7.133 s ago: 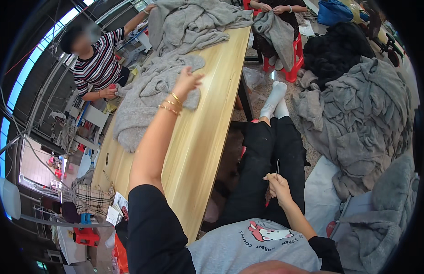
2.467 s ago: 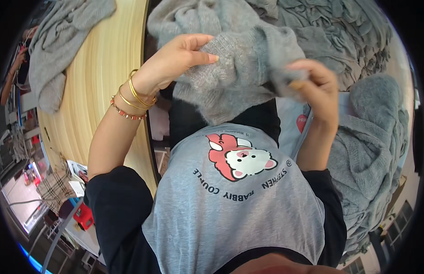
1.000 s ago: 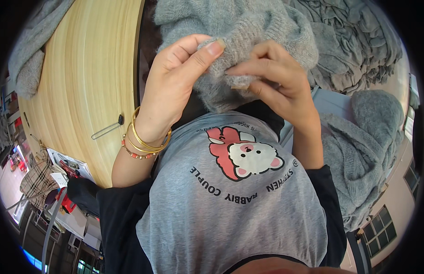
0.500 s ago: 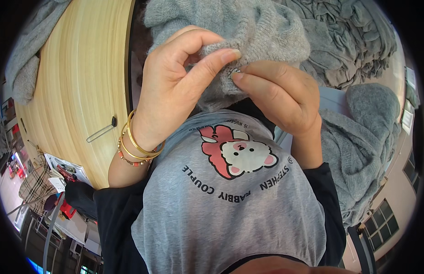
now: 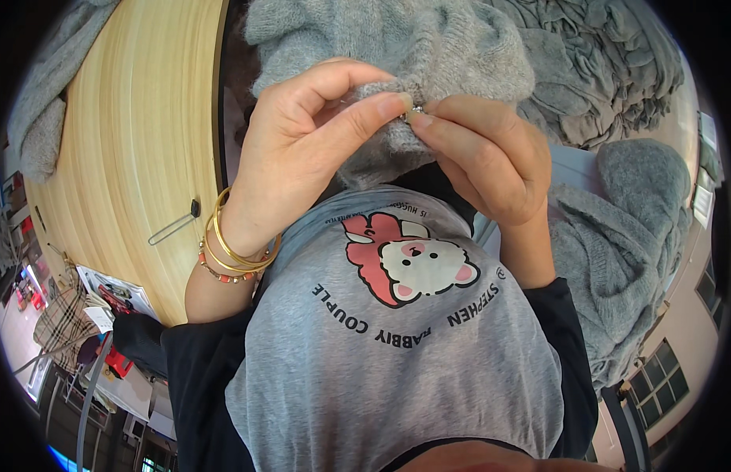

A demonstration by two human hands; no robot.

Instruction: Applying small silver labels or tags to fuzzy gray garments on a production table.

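A grey knitted garment hangs bunched in front of me, with part of its edge raised between my hands. My left hand, with gold bangles at the wrist, pinches that knit edge between thumb and fingers. Close beside it, the thumb and forefinger of my right hand are closed on a small shiny button at the knit. The fingertips cover most of the button, so whether it is sewn on or partly through a hole cannot be seen. Both thumbs nearly meet there.
A light wood table lies to the left, with a metal wire tool near its edge. More grey knitwear is heaped at the far right, and another grey knit pile sits nearer on the right. A grey sleeve drapes at the far left.
My right hand has moved slightly up with the button, closer to my left thumb. The left hand still pinches the knit edge, its thumb a little lower.
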